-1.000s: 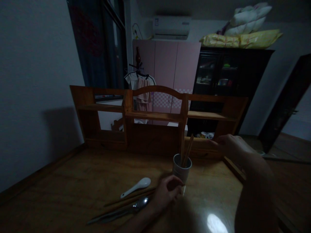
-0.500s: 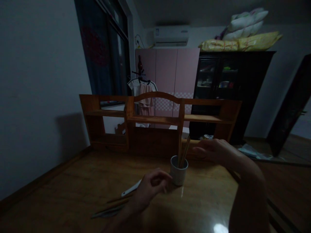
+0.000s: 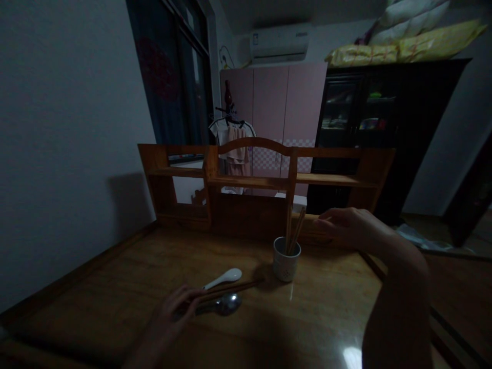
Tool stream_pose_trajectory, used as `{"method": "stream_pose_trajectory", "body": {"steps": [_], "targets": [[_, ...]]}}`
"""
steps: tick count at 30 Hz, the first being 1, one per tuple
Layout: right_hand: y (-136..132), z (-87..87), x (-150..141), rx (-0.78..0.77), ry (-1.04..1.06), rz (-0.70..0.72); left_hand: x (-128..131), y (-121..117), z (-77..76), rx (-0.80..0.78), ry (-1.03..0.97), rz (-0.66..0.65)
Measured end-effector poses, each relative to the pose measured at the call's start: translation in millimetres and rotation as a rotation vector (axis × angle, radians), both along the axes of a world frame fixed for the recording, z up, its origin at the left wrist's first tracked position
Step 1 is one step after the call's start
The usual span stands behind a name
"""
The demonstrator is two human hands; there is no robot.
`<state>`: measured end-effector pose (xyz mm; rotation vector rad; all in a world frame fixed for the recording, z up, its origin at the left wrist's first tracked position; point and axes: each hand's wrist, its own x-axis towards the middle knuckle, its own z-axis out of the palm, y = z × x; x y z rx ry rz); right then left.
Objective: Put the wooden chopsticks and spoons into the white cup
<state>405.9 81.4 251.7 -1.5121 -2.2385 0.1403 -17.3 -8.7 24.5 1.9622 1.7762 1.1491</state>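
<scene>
My left hand [image 3: 179, 307] is low over the wooden tabletop, thumb and forefinger apart, at the near ends of some utensils. Beside its fingertips lie wooden chopsticks [image 3: 246, 285], a white soup spoon [image 3: 229, 275] and shiny metal spoons [image 3: 228, 304]. Whether the fingers touch the chopsticks is too dim to tell. A pale cup [image 3: 285, 265] stands upright to the right, with several wooden chopsticks [image 3: 297, 230] leaning in it. My right hand [image 3: 346, 223] hovers right of these chopsticks, wrist bent, fingers loosely curved and apart from them; nothing shows in it.
A low wooden shelf unit [image 3: 249, 182] runs along the back of the table [image 3: 126, 287]. The wall [image 3: 69, 128] borders the left side. Behind stand a pink wardrobe [image 3: 269, 102], a dark cabinet [image 3: 415, 113] and hanging clothes [image 3: 236, 141].
My left hand has moved away from the cup, left and toward me, to the utensils, uncovering the spoons and chopsticks. The right hand stays near the cup. The view has shifted slightly.
</scene>
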Motion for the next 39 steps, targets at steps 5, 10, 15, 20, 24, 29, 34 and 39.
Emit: {"method": "stream_pose_trajectory", "body": {"steps": [5,10,15,20,24,29,34,39], "targets": [[-0.3,-0.8,-0.3,-0.015,-0.017,0.015,-10.9,1.4,-1.2,-0.062,0.131,0.002],[1.2,-1.1,4.0,-0.022,-0.014,0.042,-26.1,13.7,3.6,-0.143,0.16,-0.083],[2.2,-1.7,7.9,0.006,0.009,0.03,-37.9,26.4,1.1,-0.232,0.104,-0.076],[0.0,-1.6,8.3,-0.019,0.047,0.032,-37.6,33.6,0.6,-0.254,0.123,-0.153],[-0.7,-1.4,10.2,-0.02,0.049,0.042,-41.8,39.3,5.1,-0.324,0.204,-0.241],[0.7,-1.2,12.6,-0.014,0.037,0.019,-54.3,48.3,3.6,-0.385,0.348,-0.246],[-0.1,0.0,12.2,-0.022,0.006,0.004,-57.9,51.2,-5.2,-0.36,0.413,-0.205],[-4.8,2.0,14.8,-0.003,0.008,0.002,-57.4,50.7,-5.5,-0.338,0.392,-0.227]]}}
